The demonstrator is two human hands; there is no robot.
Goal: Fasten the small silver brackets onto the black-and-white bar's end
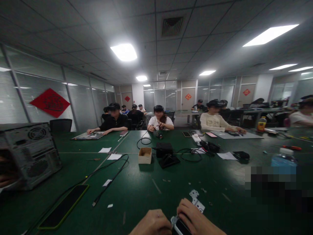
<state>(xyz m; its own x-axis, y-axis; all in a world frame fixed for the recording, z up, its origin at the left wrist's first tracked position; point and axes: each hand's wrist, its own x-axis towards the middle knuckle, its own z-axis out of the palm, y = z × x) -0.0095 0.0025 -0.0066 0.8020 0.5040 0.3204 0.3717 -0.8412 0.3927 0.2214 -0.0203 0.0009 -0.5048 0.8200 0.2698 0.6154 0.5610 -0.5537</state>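
Note:
At the bottom edge, my right hand (195, 217) closes over a small dark device with a pale silver edge (180, 227); its lower part is cut off by the frame. My left hand (154, 223) is curled at the device's left side, fingers bent together. What its fingertips pinch, if anything, is hidden. Just beyond my right hand lies a silver metal bracket plate (197, 201) with holes, flat on the green table (137, 182). Several tiny metal parts (203, 190) are scattered beyond the bracket, too small to name.
A phone with a green edge (64, 207) and a black cable (110, 182) lie left. A computer case (36, 156) stands far left. Ahead are a small open box (145, 156) and a black box (164, 149). A bottle (284, 160) stands right. Several people sit opposite.

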